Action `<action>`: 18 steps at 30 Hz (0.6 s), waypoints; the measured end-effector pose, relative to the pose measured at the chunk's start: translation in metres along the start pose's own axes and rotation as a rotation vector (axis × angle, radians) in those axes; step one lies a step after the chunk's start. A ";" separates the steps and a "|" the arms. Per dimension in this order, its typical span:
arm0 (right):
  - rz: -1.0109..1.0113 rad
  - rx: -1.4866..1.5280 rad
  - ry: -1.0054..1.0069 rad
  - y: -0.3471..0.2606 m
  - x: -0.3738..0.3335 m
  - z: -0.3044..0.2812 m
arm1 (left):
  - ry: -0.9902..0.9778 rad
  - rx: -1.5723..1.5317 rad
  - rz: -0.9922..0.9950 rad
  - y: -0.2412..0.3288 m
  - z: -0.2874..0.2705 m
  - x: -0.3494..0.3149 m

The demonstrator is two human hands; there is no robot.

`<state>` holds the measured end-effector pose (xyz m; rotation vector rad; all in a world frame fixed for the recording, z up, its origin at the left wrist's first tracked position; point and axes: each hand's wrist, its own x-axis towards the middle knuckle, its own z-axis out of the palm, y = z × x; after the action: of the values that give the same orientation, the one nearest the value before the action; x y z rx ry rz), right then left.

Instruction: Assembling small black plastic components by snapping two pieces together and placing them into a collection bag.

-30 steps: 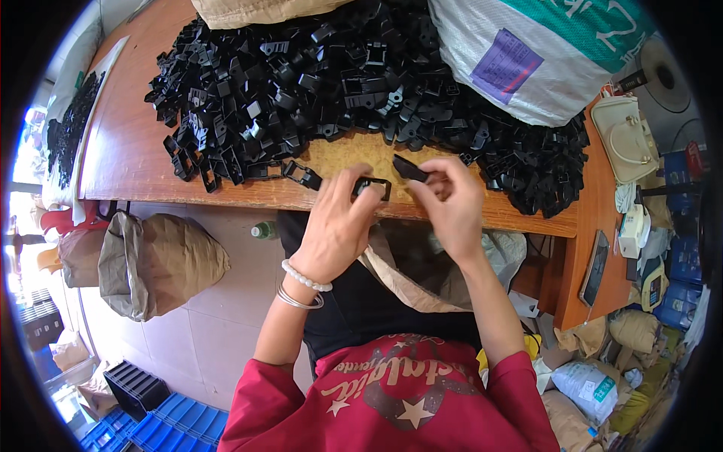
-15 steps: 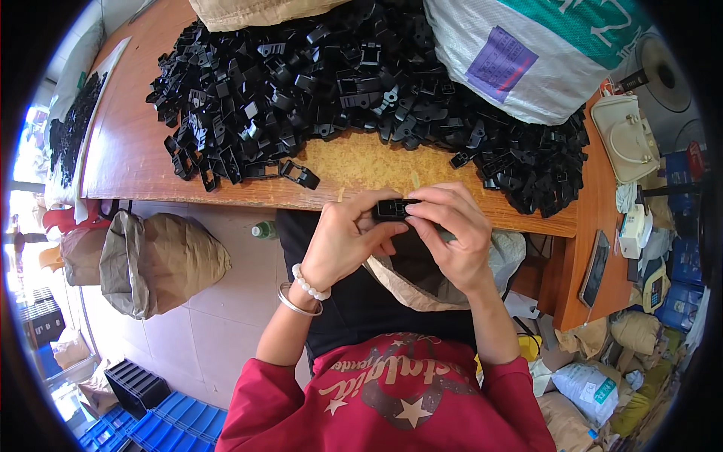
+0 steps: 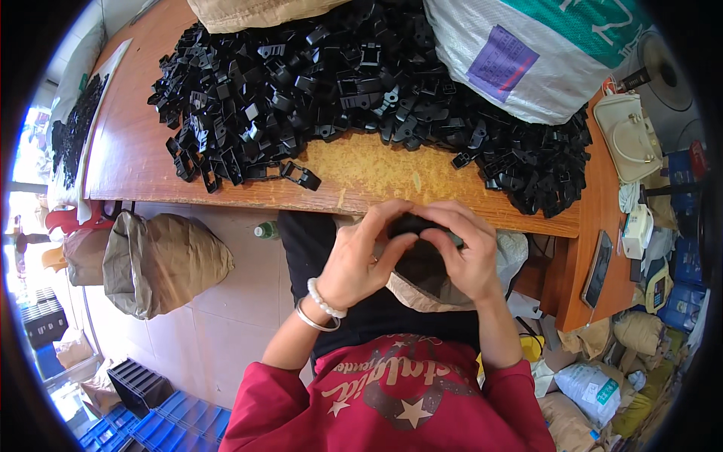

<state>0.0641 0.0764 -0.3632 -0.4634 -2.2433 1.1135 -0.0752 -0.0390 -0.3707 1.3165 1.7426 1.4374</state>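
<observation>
My left hand and my right hand meet at the table's front edge. Between them they grip a small black plastic part, thumbs on its near side and fingers curled over the far side. Most of the part is covered by my fingers. Under the hands, an open tan sack lies at my lap with a dark opening. A large heap of similar black plastic parts spreads over the wooden table beyond my hands.
A white woven sack rests on the heap at right. A handbag and a phone lie further right. On the floor at left are a brown sack, a green bottle and blue crates.
My fingers have closed further around the black part, which is now mostly hidden. My left hand has shifted right and slightly nearer to me.
</observation>
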 end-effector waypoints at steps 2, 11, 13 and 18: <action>0.065 -0.055 -0.239 0.004 -0.002 -0.018 | -0.024 -0.008 0.047 -0.017 -0.014 0.000; -0.279 -0.800 0.167 0.031 0.074 0.008 | 0.136 1.079 0.121 -0.047 -0.065 0.017; -0.275 -0.812 0.121 0.052 0.082 0.016 | 0.141 0.970 0.133 -0.043 -0.055 0.017; -0.374 -0.706 0.158 0.057 0.072 0.021 | 0.134 0.043 -0.058 -0.042 -0.010 0.008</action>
<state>-0.0018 0.1358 -0.3939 -0.3602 -2.3988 0.0721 -0.1016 -0.0345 -0.4057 1.2058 1.8913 1.4935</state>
